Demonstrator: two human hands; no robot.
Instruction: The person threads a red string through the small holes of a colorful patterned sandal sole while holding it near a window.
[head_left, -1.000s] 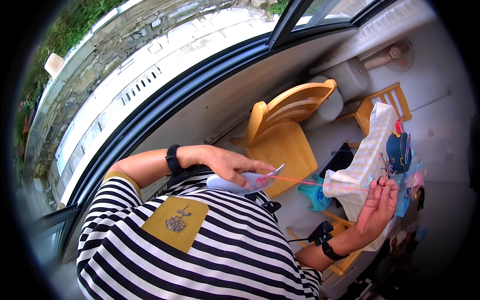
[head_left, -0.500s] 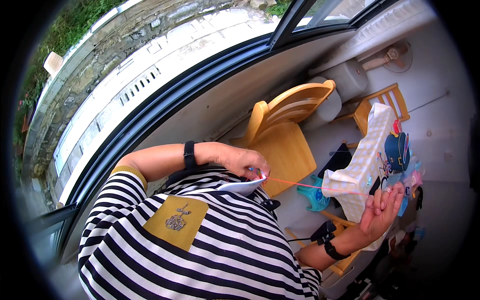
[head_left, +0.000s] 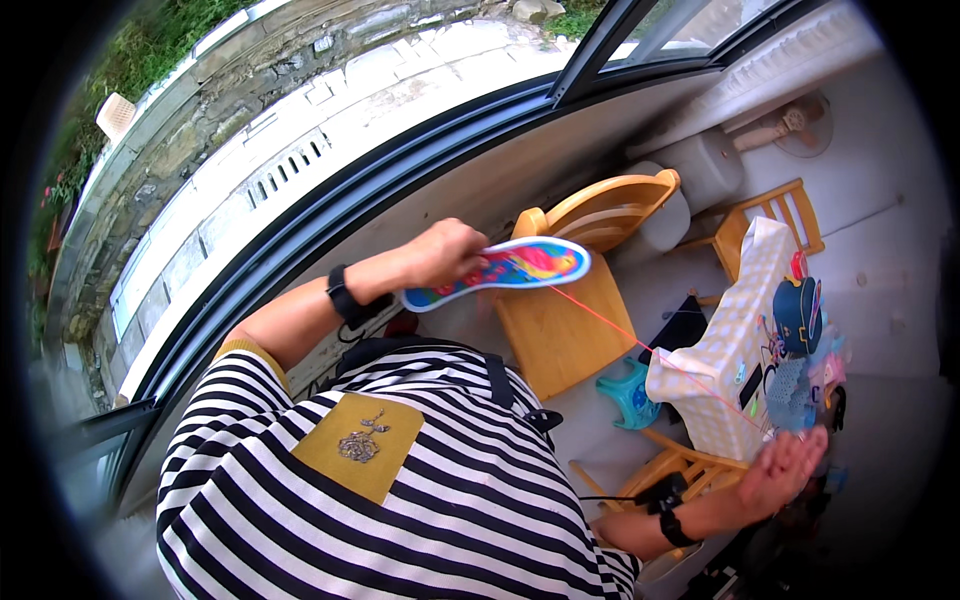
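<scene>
My left hand (head_left: 447, 252) is closed around one end of a shoe insole (head_left: 540, 262), held out above a wooden chair seat. The insole has a white rim and a bright blue, red and yellow pattern. A red thread (head_left: 620, 328) runs taut from the insole across to my right hand (head_left: 783, 472). That hand is raised at the right beside the table, its fingers pinched together at the thread's end. Motion blurs the fingertips, and whether a needle is among them cannot be made out.
A wooden chair (head_left: 565, 330) stands in front of me. To its right is a table with a checked cloth (head_left: 690, 375), bearing a dark blue bag (head_left: 797, 312) and small items. A teal plastic stool (head_left: 628, 395) sits between them. The window frame (head_left: 400, 165) runs along the left.
My left hand has lifted the insole up and forward, turning its patterned face into view. My right hand has moved down and slightly right, with the thread stretched longer between them.
</scene>
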